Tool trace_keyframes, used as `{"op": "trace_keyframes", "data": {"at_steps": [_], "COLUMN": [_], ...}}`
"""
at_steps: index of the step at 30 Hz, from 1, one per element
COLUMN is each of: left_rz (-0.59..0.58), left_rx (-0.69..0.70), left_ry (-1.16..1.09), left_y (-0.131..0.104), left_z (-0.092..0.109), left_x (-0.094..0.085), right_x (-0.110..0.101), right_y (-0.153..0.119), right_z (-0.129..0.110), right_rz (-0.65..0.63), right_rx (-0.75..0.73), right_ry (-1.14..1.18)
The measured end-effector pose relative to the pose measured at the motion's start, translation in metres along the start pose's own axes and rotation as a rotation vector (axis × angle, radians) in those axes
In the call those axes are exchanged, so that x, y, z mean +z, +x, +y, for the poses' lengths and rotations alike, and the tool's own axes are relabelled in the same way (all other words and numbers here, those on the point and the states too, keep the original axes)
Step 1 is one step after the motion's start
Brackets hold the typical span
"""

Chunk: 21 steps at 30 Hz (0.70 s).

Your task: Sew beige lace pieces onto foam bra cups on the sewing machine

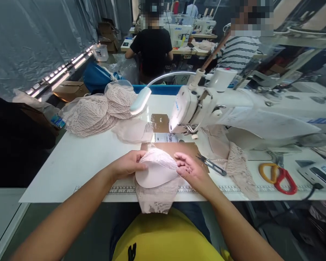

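A pale pink bra cup (pixel 154 174) with lace (pixel 159 158) over its upper part is held up above the table's front edge. My left hand (pixel 129 164) pinches its left edge between thumb and fingers. At the right edge, my right hand (pixel 190 169) has curled fingers and the thumb at the lace corner. Another lace piece (pixel 154 203) hangs below the cup, over the printed ruler (pixel 119 190). Just right of my right hand lie thread snips (pixel 213 166). Behind the cup stands the sewing machine (pixel 183 108), its needle area over a metal plate (pixel 163 137).
Stacked lace pieces (pixel 87 114) lie at the table's back left, beside a lamp head (pixel 141 100). More lace (pixel 237 166) and orange-and-red scissors (pixel 285 179) lie on the right. Ahead, a person in black (pixel 152 50) and one in stripes (pixel 240 52) sit near other machines.
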<state>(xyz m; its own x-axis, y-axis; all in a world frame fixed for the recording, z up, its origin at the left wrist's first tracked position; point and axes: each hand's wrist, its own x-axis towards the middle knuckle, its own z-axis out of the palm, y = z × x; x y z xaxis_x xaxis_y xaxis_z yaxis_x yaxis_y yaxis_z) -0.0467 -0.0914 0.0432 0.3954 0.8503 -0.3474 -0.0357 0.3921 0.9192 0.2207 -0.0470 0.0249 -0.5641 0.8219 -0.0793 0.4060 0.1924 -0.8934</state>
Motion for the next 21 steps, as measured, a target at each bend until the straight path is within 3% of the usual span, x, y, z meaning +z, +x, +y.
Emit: {"op": "trace_keyframes", "data": {"at_steps": [3, 6, 11, 15, 21], "left_rz": [-0.040, -0.058, 0.052, 0.095, -0.017], "left_rx": [-0.017, -0.006, 0.094, 0.180, 0.166], "left_ry": [-0.047, -0.057, 0.188, 0.412, 0.580], "left_y": [0.017, 0.035, 0.066, 0.087, 0.105], "left_z": [0.007, 0.011, 0.012, 0.017, 0.029], "left_x": [0.008, 0.013, 0.008, -0.004, -0.009], "right_x": [0.001, 0.003, 0.003, -0.015, -0.042], "right_y": [0.005, 0.008, 0.004, 0.003, 0.025], "right_z": [-0.001, -0.004, -0.004, -0.003, -0.018], "right_rz": [-0.004, 0.024, 0.016, -0.088, 0.052], "right_rx": [0.033, 0.024, 0.012, 0.031, -0.128], "right_ry": [0.091, -0.001, -0.066, -0.159, -0.474]}}
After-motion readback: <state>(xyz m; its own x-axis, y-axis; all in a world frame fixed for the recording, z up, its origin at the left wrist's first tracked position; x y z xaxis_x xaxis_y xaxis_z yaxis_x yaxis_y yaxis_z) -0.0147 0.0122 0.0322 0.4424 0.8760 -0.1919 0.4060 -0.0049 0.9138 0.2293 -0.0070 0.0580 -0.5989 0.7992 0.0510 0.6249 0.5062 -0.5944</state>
